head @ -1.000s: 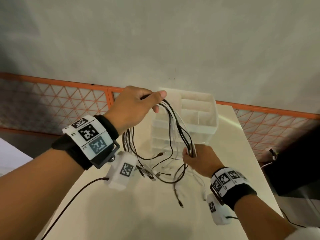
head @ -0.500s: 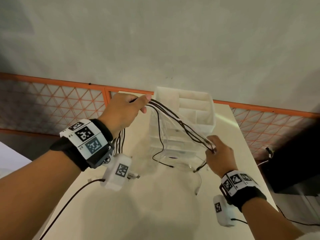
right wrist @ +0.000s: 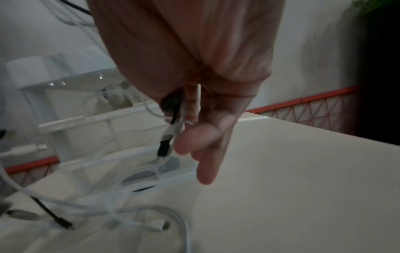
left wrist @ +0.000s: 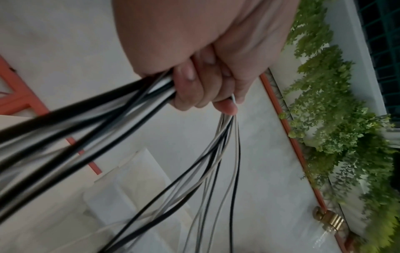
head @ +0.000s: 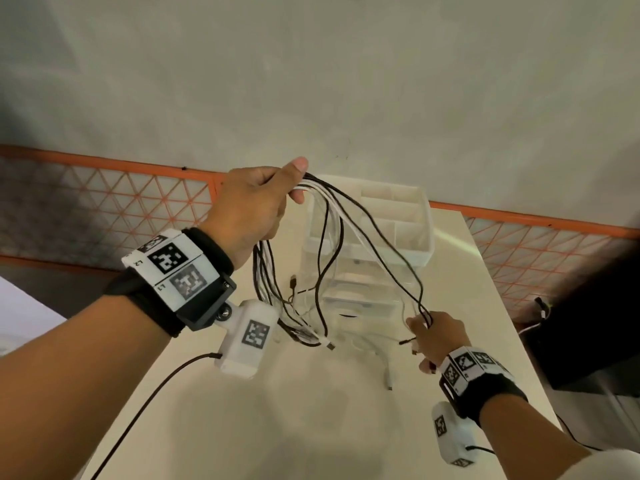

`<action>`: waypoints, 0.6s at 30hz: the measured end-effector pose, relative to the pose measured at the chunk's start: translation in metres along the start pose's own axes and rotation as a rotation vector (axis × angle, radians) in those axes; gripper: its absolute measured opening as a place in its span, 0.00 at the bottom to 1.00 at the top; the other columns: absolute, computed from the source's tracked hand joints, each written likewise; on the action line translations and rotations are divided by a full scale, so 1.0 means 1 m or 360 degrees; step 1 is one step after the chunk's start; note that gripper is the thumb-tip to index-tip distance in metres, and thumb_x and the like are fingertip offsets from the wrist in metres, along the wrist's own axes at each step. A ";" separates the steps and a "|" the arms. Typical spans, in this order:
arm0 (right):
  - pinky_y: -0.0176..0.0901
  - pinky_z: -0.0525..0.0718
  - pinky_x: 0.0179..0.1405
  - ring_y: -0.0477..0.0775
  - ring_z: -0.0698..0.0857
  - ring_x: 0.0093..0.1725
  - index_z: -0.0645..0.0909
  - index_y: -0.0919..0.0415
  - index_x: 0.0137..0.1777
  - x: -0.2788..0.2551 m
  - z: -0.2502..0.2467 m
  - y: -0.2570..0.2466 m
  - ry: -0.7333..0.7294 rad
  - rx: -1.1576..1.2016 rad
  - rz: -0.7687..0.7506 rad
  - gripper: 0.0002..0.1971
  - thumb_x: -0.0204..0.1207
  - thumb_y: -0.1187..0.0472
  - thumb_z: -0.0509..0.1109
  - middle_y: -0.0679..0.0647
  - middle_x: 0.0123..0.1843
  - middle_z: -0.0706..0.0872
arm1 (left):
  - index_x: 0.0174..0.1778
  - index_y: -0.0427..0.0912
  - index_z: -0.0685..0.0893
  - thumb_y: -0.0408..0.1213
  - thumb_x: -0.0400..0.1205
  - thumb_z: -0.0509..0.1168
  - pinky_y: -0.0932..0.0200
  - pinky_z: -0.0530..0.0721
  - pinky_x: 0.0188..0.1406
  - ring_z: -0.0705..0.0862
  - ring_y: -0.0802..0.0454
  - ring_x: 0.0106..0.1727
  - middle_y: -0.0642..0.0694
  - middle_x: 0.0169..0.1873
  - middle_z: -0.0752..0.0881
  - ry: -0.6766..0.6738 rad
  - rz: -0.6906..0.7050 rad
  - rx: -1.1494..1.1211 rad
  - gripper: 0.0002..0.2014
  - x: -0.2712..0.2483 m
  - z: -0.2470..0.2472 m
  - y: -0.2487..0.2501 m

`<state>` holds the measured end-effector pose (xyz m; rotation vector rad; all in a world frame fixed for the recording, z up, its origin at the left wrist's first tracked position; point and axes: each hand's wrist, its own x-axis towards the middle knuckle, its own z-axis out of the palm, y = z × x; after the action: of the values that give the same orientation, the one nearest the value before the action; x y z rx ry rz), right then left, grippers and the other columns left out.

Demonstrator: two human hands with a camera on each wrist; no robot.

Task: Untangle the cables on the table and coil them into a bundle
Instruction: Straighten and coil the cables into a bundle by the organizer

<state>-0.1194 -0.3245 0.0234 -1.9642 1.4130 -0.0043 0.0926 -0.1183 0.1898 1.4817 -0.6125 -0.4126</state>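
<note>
Left to right, quick pass. Our left hand point(head: 249, 209) was raised over the table point(head: 242, 410), fist curled tight round the folded top of the cables point(head: 332, 237); the left wrist view showed the fingers point(left wrist: 190, 92) wrapped on black and white strands, thumb on top. One batch hung straight down under that fist, its plug ends reaching the table. The other batch ran rightward and down, in front of the white drawer organizer point(head: 391, 230), to our right hand point(head: 438, 337). That span was the long axis: high at left, low at right, a little slack. Our right hand sat low, near the table, pinching the strand ends; in the right wrist view a black plug point(right wrist: 164, 149) dangled beside the fingers point(right wrist: 194, 140), the lower fingers loose and nearly straight. More white cable lay loose on the table below it. We judged the next lap needs our right hand, nearer the free ends, to carry them up toward the left fist.
</note>
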 end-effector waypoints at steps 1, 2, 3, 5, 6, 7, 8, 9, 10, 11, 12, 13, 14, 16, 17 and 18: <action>0.55 0.93 0.30 0.66 0.92 0.30 0.85 0.58 0.49 -0.001 0.001 -0.003 0.0002 0.0045 -0.0034 0.10 0.84 0.56 0.62 0.61 0.38 0.91 | 0.30 0.39 0.81 0.51 0.84 0.66 0.64 0.57 0.18 0.56 0.55 0.15 0.55 0.13 0.63 -0.0015 -0.0004 0.0036 0.21 0.000 0.001 -0.002; 0.51 0.93 0.30 0.63 0.92 0.29 0.84 0.56 0.50 -0.002 0.002 -0.006 0.0032 0.0078 -0.0111 0.11 0.85 0.60 0.60 0.61 0.39 0.91 | 0.30 0.40 0.82 0.52 0.84 0.65 0.65 0.58 0.17 0.57 0.56 0.15 0.55 0.13 0.63 -0.0031 -0.0006 0.0087 0.22 -0.001 0.001 -0.005; 0.47 0.92 0.32 0.59 0.92 0.30 0.85 0.53 0.51 -0.001 0.004 -0.008 0.0081 0.0097 -0.0216 0.12 0.85 0.63 0.58 0.60 0.41 0.92 | 0.31 0.40 0.82 0.53 0.84 0.65 0.65 0.59 0.17 0.57 0.56 0.15 0.55 0.13 0.64 -0.0046 -0.0009 0.0143 0.22 -0.001 0.001 -0.007; 0.33 0.86 0.36 0.54 0.91 0.36 0.87 0.50 0.53 0.002 0.005 -0.013 0.0175 0.0012 -0.0436 0.15 0.84 0.65 0.59 0.54 0.45 0.92 | 0.31 0.41 0.82 0.54 0.84 0.65 0.66 0.60 0.18 0.58 0.56 0.14 0.56 0.13 0.64 -0.0034 -0.0019 0.0221 0.22 -0.001 0.000 -0.012; 0.30 0.81 0.36 0.54 0.90 0.40 0.89 0.50 0.54 0.003 0.005 -0.015 0.0190 -0.0074 -0.0487 0.16 0.84 0.65 0.60 0.52 0.46 0.91 | 0.30 0.41 0.82 0.54 0.83 0.65 0.66 0.60 0.18 0.58 0.56 0.14 0.56 0.13 0.64 -0.0006 -0.0018 0.0232 0.22 -0.001 0.000 -0.013; 0.31 0.77 0.38 0.56 0.89 0.45 0.90 0.50 0.55 0.001 0.006 -0.017 0.0188 -0.0141 -0.0502 0.15 0.83 0.64 0.61 0.51 0.47 0.90 | 0.30 0.42 0.82 0.54 0.83 0.65 0.65 0.60 0.18 0.59 0.57 0.14 0.56 0.13 0.65 0.0032 -0.0015 0.0221 0.22 -0.001 0.000 -0.014; 0.34 0.76 0.42 0.58 0.89 0.50 0.90 0.51 0.55 0.001 0.007 -0.016 0.0184 -0.0193 -0.0488 0.14 0.83 0.61 0.62 0.52 0.49 0.90 | 0.29 0.42 0.82 0.54 0.83 0.66 0.65 0.60 0.18 0.59 0.57 0.14 0.57 0.13 0.65 0.0074 -0.0010 0.0189 0.22 -0.001 -0.001 -0.014; 0.37 0.76 0.45 0.61 0.88 0.53 0.90 0.52 0.52 0.002 0.010 -0.014 0.0184 -0.0247 -0.0425 0.11 0.83 0.57 0.64 0.54 0.51 0.91 | 0.29 0.42 0.82 0.54 0.83 0.66 0.65 0.60 0.18 0.59 0.57 0.15 0.56 0.13 0.64 0.0116 -0.0001 0.0143 0.22 -0.001 -0.001 -0.012; 0.40 0.79 0.47 0.63 0.88 0.53 0.88 0.54 0.49 0.003 0.013 -0.011 0.0177 -0.0299 -0.0313 0.11 0.83 0.53 0.64 0.57 0.51 0.92 | 0.30 0.42 0.82 0.54 0.82 0.67 0.65 0.60 0.18 0.58 0.56 0.15 0.56 0.13 0.64 0.0155 0.0013 0.0089 0.21 -0.001 -0.002 -0.011; 0.45 0.83 0.48 0.65 0.89 0.51 0.88 0.58 0.48 0.003 0.015 -0.008 0.0159 -0.0322 -0.0171 0.14 0.82 0.50 0.65 0.59 0.49 0.91 | 0.29 0.42 0.83 0.54 0.82 0.67 0.65 0.60 0.18 0.58 0.56 0.15 0.56 0.13 0.64 0.0185 0.0034 0.0036 0.21 0.000 -0.003 -0.009; 0.49 0.88 0.49 0.65 0.90 0.47 0.88 0.61 0.47 0.002 0.017 -0.005 0.0127 -0.0300 -0.0058 0.15 0.80 0.50 0.65 0.60 0.45 0.91 | 0.29 0.42 0.83 0.54 0.82 0.67 0.65 0.60 0.18 0.58 0.56 0.15 0.55 0.13 0.64 0.0199 0.0057 -0.0004 0.21 0.000 -0.003 -0.008; 0.53 0.91 0.48 0.65 0.91 0.43 0.88 0.62 0.45 0.002 0.019 -0.004 0.0097 -0.0227 -0.0005 0.15 0.80 0.53 0.65 0.60 0.40 0.90 | 0.29 0.42 0.83 0.53 0.82 0.67 0.66 0.60 0.17 0.57 0.56 0.15 0.56 0.13 0.64 0.0200 0.0073 -0.0023 0.21 0.000 -0.002 -0.007; 0.55 0.92 0.45 0.64 0.91 0.39 0.87 0.62 0.42 0.002 0.021 -0.004 0.0075 -0.0159 -0.0007 0.13 0.79 0.56 0.64 0.59 0.36 0.89 | 0.28 0.43 0.83 0.54 0.82 0.67 0.66 0.60 0.17 0.57 0.56 0.14 0.56 0.13 0.63 0.0194 0.0081 -0.0030 0.21 -0.001 -0.001 -0.006; 0.49 0.92 0.42 0.60 0.92 0.35 0.85 0.59 0.41 0.002 0.022 -0.005 0.0021 -0.0113 -0.0121 0.11 0.81 0.59 0.63 0.58 0.33 0.90 | 0.28 0.43 0.83 0.54 0.82 0.67 0.67 0.59 0.17 0.57 0.57 0.14 0.56 0.13 0.63 0.0193 0.0086 -0.0053 0.21 -0.002 0.002 -0.005; 0.43 0.90 0.39 0.56 0.92 0.33 0.86 0.57 0.42 0.001 0.023 -0.004 0.0002 -0.0087 -0.0192 0.10 0.81 0.59 0.64 0.57 0.34 0.91 | 0.28 0.43 0.83 0.53 0.82 0.67 0.67 0.59 0.17 0.57 0.57 0.14 0.56 0.13 0.63 0.0205 0.0082 -0.0082 0.21 -0.002 0.002 -0.003; 0.37 0.87 0.32 0.53 0.91 0.31 0.86 0.55 0.44 -0.001 0.022 -0.001 -0.0019 -0.0016 -0.0226 0.08 0.81 0.60 0.66 0.56 0.34 0.92 | 0.29 0.42 0.83 0.52 0.83 0.67 0.67 0.59 0.16 0.57 0.57 0.14 0.56 0.12 0.64 0.0225 0.0074 -0.0120 0.21 -0.002 0.001 0.000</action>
<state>-0.1104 -0.3116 0.0082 -2.0653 1.2657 -0.0504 0.0902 -0.1184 0.1891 1.4088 -0.5126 -0.2892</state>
